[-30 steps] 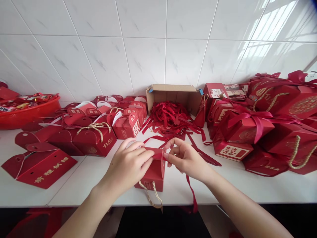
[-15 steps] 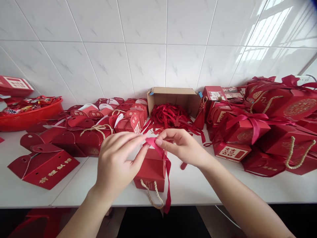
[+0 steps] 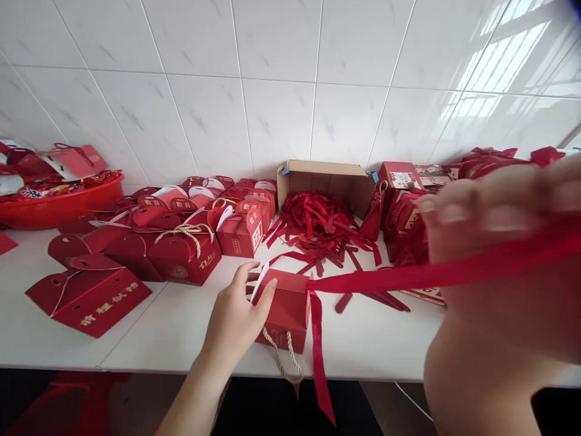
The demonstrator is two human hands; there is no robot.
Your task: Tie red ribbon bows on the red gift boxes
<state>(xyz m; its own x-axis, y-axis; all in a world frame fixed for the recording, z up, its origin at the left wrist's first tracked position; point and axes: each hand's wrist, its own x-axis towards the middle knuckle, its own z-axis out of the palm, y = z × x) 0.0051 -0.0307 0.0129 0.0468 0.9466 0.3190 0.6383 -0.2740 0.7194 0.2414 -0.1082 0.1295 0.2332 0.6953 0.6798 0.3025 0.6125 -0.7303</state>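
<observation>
A small red gift box [image 3: 284, 312] with a twisted cream rope handle [image 3: 285, 366] stands near the table's front edge. My left hand [image 3: 238, 312] grips its upper left part, thumb on the near face and fingers behind the pale raised flap. From the box's right side a red ribbon [image 3: 376, 280] runs taut to the right, and a loose tail hangs past the table edge. Close to the camera, large and blurred, my right hand [image 3: 494, 327] is closed on the ribbon's far stretch, with its fingertips curled.
Behind the box, red ribbons [image 3: 313, 212] spill from an open cardboard box [image 3: 327, 166] against the tiled wall. Rows of red gift boxes [image 3: 186, 257] stand on the left, beside a red basin [image 3: 63, 203] of wrapped sweets. More boxes [image 3: 399, 175] are stacked at right, partly behind my right hand.
My right hand has moved right and up towards the camera, drawing the ribbon out straight. My left hand has left the ribbon and come down onto the gift box.
</observation>
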